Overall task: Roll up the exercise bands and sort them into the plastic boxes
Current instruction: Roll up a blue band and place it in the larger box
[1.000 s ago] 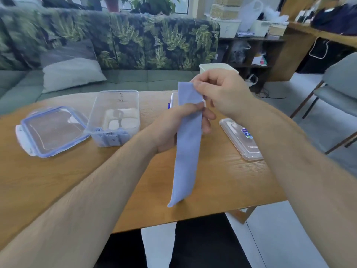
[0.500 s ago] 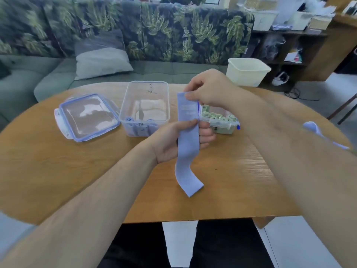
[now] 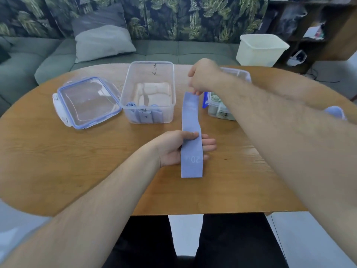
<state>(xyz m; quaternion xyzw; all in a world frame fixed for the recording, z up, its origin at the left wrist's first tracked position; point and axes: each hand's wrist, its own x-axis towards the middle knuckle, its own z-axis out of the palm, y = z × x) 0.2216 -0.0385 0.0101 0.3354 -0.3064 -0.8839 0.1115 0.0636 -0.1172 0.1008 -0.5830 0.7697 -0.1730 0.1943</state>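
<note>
A light blue exercise band (image 3: 191, 136) stretches flat over the wooden table (image 3: 96, 171). My right hand (image 3: 202, 78) pinches its far end. My left hand (image 3: 179, 147) holds its middle, thumb on top and fingers underneath, while the near end lies on the table. A clear plastic box (image 3: 149, 93) to the left holds a few rolled blue bands (image 3: 143, 115). A second clear box (image 3: 222, 109), partly hidden behind my right forearm, holds rolled green bands (image 3: 215, 98).
A clear lid with blue clips (image 3: 87, 105) lies left of the boxes. Another blue band (image 3: 335, 111) shows at the table's right edge. A cream bin (image 3: 260, 49), a sofa with a pillow (image 3: 102, 43) and shelves stand beyond the table.
The band has been lowered from hanging upright to lying stretched along the table. My left hand slid nearer to me along it, and my right hand moved farther away.
</note>
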